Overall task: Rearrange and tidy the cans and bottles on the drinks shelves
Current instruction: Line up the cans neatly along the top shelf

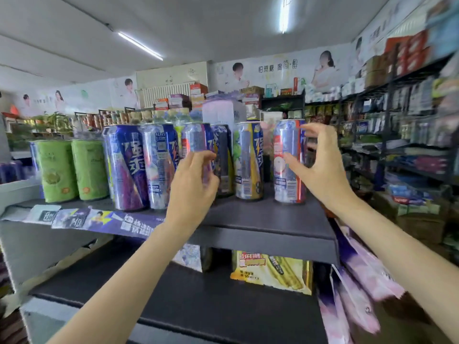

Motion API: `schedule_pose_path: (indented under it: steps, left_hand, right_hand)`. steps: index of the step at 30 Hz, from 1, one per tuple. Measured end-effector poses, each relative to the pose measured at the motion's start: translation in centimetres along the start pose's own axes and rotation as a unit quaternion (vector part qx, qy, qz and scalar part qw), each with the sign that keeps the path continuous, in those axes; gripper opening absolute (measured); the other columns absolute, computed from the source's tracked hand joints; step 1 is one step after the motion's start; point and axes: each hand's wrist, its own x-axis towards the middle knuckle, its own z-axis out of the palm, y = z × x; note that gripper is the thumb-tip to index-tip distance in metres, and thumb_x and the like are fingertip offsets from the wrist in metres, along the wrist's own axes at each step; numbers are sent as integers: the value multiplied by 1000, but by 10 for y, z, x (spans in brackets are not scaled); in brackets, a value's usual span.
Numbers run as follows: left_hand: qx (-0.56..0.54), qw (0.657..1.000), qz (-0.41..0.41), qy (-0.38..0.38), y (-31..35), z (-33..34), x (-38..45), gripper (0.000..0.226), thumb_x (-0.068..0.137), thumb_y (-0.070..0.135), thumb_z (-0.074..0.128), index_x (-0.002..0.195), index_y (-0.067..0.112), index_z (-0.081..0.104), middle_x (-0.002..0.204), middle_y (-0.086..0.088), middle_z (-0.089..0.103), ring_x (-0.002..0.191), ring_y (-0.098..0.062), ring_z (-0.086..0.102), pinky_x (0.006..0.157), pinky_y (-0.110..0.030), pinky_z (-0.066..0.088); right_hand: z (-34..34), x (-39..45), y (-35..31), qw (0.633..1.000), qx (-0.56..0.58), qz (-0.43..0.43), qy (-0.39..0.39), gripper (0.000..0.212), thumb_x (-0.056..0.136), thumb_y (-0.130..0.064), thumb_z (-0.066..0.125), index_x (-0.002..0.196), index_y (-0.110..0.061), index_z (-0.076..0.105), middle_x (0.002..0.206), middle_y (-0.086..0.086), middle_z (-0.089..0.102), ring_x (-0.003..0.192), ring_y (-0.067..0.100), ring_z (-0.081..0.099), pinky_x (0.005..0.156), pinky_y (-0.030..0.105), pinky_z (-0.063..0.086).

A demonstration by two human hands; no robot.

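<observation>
Several tall cans stand in a row on the dark top shelf (268,219). My left hand (193,187) reaches up from below and curls its fingers round a silver and purple can (196,140) in the middle of the row. My right hand (323,167) is spread in a wide C beside the rightmost can, a silver, red and blue can (285,180). Its thumb lies across that can's front and its fingers hover by the upper right edge. A black can (224,157) and a silver and yellow can (248,160) stand between the two hands.
Two blue and purple cans (129,167) and two green cans (72,170) fill the shelf's left part. A yellow carton (270,271) sits on the lower shelf (188,301). Pink and purple banners (357,276) hang off the right side. Stocked racks (402,135) line the right wall.
</observation>
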Motion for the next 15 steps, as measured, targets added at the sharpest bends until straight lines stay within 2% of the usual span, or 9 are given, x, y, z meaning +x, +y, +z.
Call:
schedule_pose_path:
  steps: [1, 3, 6, 8, 9, 11, 12, 13, 15]
  left_hand:
    - [11, 1000, 17, 4, -13, -10, 0, 33, 83, 5, 53, 116, 7, 54, 111, -9, 54, 101, -24, 49, 86, -30, 38]
    - [32, 999, 25, 17, -38, -23, 2, 36, 81, 16, 50, 115, 6, 52, 113, -13, 50, 104, -24, 43, 84, -39, 38]
    - [88, 995, 44, 18, -60, -28, 9, 43, 78, 27, 46, 116, 8, 49, 119, -14, 49, 106, -23, 37, 86, -43, 33]
    - [132, 986, 105, -1, -66, -25, 12, 47, 77, 26, 51, 121, 11, 49, 127, -12, 48, 114, -25, 37, 96, -43, 26]
    - [153, 977, 145, -9, -69, -24, 13, 48, 76, 23, 53, 123, 12, 50, 131, -11, 48, 120, -26, 36, 101, -44, 22]
    - [193, 960, 201, -20, -79, -24, 13, 51, 76, 20, 52, 127, 16, 52, 140, -9, 45, 132, -26, 30, 110, -46, 13]
    - [205, 955, 210, -26, -83, -25, 12, 52, 77, 20, 49, 129, 18, 52, 143, -9, 42, 135, -25, 27, 112, -47, 8]
    - [211, 954, 212, -33, -87, -27, 10, 53, 78, 20, 47, 131, 19, 51, 145, -8, 41, 137, -25, 26, 112, -48, 5]
    - [203, 955, 214, -41, -91, -28, 8, 54, 79, 20, 45, 132, 18, 51, 144, -8, 42, 138, -23, 25, 113, -49, 3]
  right_hand:
    - [5, -1, -13, 1000, 2, 16, -25, 51, 83, -17, 70, 124, -5, 43, 118, 2, 40, 105, 13, 48, 92, 15, 40]
    - [20, -3, -36, 991, -5, 84, -105, 54, 83, -19, 69, 128, -9, 40, 121, 3, 44, 102, 13, 51, 90, 21, 43]
    - [44, -5, -56, 963, -65, 178, -191, 69, 84, -22, 68, 140, -13, 28, 134, 8, 37, 117, 23, 47, 98, 34, 42]
    - [57, -3, -63, 950, -162, 157, -216, 78, 87, -17, 66, 147, -24, 16, 147, 11, 20, 127, 29, 38, 103, 35, 36]
    - [63, -2, -66, 939, -222, 131, -229, 82, 88, -13, 64, 148, -32, 12, 152, 11, 9, 125, 31, 39, 101, 35, 38]
    - [76, 0, -66, 918, -284, 127, -246, 90, 88, -4, 61, 146, -45, 6, 155, 10, -13, 102, 29, 52, 86, 37, 48]
    - [83, 0, -66, 913, -286, 154, -246, 93, 87, -2, 61, 146, -47, 4, 155, 12, -18, 90, 27, 54, 79, 37, 51]
    - [89, -2, -65, 912, -273, 190, -240, 96, 86, -2, 61, 145, -48, 2, 155, 14, -19, 86, 28, 56, 77, 37, 51]
    - [100, -5, -61, 919, -243, 234, -204, 99, 86, -1, 62, 145, -47, -2, 156, 16, -15, 97, 34, 60, 81, 40, 49]
